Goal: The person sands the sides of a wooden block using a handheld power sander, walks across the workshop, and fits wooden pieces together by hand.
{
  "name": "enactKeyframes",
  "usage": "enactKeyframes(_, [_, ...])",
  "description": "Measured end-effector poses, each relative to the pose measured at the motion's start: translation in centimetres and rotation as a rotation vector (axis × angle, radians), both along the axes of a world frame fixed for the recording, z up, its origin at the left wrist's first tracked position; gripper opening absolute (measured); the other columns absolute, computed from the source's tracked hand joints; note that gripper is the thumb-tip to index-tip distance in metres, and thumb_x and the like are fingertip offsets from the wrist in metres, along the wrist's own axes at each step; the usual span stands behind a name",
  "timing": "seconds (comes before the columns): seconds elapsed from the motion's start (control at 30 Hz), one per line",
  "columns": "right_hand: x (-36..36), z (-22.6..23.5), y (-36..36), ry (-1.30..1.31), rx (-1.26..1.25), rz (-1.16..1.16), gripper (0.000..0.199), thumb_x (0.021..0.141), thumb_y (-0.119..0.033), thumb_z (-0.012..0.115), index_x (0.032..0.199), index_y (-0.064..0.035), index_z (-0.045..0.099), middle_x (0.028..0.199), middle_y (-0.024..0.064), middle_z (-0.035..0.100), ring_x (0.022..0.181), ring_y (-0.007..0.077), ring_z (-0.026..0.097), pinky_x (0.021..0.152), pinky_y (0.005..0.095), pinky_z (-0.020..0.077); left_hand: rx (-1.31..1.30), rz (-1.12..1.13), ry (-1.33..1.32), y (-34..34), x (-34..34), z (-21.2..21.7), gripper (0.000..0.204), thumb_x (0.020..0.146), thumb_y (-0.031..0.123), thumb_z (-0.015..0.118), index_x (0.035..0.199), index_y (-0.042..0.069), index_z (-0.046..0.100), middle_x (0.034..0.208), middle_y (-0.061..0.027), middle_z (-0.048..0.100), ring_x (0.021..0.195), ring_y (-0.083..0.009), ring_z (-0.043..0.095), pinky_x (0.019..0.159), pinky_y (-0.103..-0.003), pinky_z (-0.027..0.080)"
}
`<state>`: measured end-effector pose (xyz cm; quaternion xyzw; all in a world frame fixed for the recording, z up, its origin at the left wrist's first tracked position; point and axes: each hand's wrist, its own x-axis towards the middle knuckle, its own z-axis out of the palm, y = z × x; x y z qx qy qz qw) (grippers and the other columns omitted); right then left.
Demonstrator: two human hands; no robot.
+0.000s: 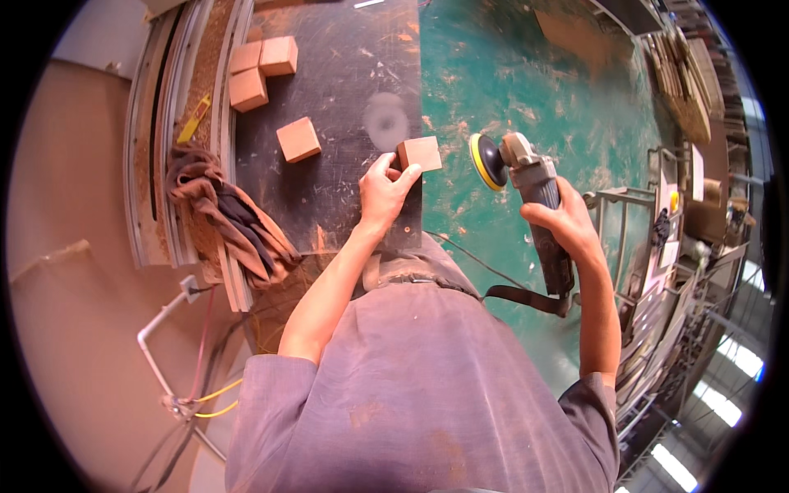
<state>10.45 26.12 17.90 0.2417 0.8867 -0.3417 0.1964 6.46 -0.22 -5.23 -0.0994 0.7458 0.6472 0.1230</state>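
My left hand (pixel 383 193) pinches a small wooden block (pixel 422 154) between thumb and fingers, at the right edge of the dark worktop (pixel 345 107). In my right hand (pixel 567 222) is an angle grinder (pixel 538 185), gripped round its dark body. Its round pad (pixel 486 162), black with a yellow rim, faces left toward the block and stands apart from it. Another wooden block (pixel 298 140) lies alone on the worktop left of my left hand. Farther off, several more blocks (pixel 248 89) sit grouped by the worktop's left side.
A brown cloth (pixel 218 205) hangs over the rail at left, near a yellow utility knife (pixel 194 119). The grinder's cord (pixel 526 297) loops below my right hand. Green floor (pixel 493 74) spreads right of the worktop. Stacked boards (pixel 678 82) and metal racks (pixel 625 197) stand at far right.
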Motion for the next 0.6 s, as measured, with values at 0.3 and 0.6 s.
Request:
enactKeyframes(0.3, [-6.2, 2.2, -3.3, 0.035, 0.073, 0.151, 0.062, 0.074, -0.038, 0.082, 0.117, 0.0039, 0.066, 0.093, 0.0120, 0.069, 0.083, 0.0228, 0.067, 0.077, 0.0376, 0.0544, -0.316, -0.044, 0.561, -0.6, 0.7, -0.6, 0.069, 0.080, 0.041, 0.093, 0.127, -0.003, 0.068, 0.147, -0.0286, 0.058, 0.131, -0.0432, 0.059, 0.109, -0.049, 0.051])
enactKeyframes(0.6, [-4.8, 1.6, 1.0, -0.109, -0.334, -0.115, 0.049, 0.086, -0.035, 0.084, 0.116, -0.0015, 0.063, 0.092, 0.0086, 0.068, 0.074, 0.0170, 0.070, 0.065, 0.0309, 0.0576, -0.257, -0.348, 0.879, -1.4, -3.6, -1.3, 0.043, 0.078, 0.016, 0.091, 0.110, 0.003, 0.066, 0.130, -0.0188, 0.063, 0.120, -0.0421, 0.066, 0.100, -0.046, 0.057])
